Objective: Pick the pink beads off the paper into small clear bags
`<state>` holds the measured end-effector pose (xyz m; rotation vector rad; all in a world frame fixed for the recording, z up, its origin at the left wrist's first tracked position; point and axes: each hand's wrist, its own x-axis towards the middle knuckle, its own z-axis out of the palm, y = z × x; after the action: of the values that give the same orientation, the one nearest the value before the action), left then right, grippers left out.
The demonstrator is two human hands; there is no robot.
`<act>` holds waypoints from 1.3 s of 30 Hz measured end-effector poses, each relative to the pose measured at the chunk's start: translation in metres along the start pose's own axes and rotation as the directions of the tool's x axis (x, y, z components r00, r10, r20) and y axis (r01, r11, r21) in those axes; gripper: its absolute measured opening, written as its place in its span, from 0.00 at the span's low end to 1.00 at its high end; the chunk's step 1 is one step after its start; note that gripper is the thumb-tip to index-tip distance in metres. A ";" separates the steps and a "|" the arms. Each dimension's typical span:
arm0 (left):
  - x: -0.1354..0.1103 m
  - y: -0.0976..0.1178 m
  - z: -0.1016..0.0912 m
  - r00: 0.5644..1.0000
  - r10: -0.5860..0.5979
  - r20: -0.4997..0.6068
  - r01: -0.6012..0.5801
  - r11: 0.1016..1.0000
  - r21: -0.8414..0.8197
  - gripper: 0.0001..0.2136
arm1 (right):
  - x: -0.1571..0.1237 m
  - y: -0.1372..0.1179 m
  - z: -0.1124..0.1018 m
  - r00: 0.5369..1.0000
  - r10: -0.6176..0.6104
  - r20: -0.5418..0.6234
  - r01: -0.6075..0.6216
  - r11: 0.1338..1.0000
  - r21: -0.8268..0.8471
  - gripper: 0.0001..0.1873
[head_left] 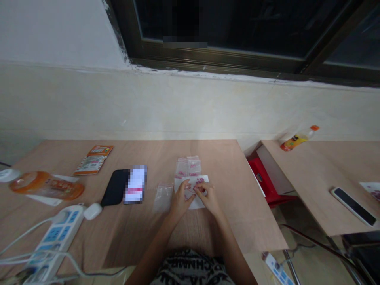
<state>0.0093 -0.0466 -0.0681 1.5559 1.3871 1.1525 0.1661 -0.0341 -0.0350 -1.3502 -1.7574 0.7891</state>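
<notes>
My left hand (180,200) and my right hand (209,198) meet over a white sheet with pink print (198,202), which lies on the wooden table (213,221). The fingers of both hands pinch at the sheet, and what lies between the fingertips is too small to tell. Just beyond the sheet lie small clear plastic bags with pink contents (187,167). Left of my left hand lies a clear plastic bag (163,197) with no visible print.
Farther left on the table are a black phone (114,187), a pixelated white card (135,185), an orange bottle (46,186), an orange packet (94,160), a white earbud case (92,211) and a white power strip (55,241) with cables. A second table (314,186) stands to the right.
</notes>
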 end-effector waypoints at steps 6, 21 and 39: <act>0.000 0.000 -0.002 1.000 0.000 0.008 0.000 0.999 -0.037 0.29 | -0.003 -0.005 -0.004 0.994 -0.057 0.090 0.061 0.997 -0.040 0.09; 0.000 0.000 -0.024 0.984 -0.180 -0.004 0.171 0.938 -0.301 0.17 | -0.008 0.008 -0.005 0.992 0.004 0.128 -0.013 0.998 0.066 0.09; 0.002 0.019 -0.018 0.970 -0.233 0.069 0.242 0.900 -0.362 0.22 | -0.009 0.007 -0.004 0.990 -0.081 0.114 0.076 0.996 0.051 0.10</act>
<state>-0.0020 -0.0479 -0.0444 1.0983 1.2204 1.1586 0.1739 -0.0413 -0.0408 -1.2180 -1.8585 0.8744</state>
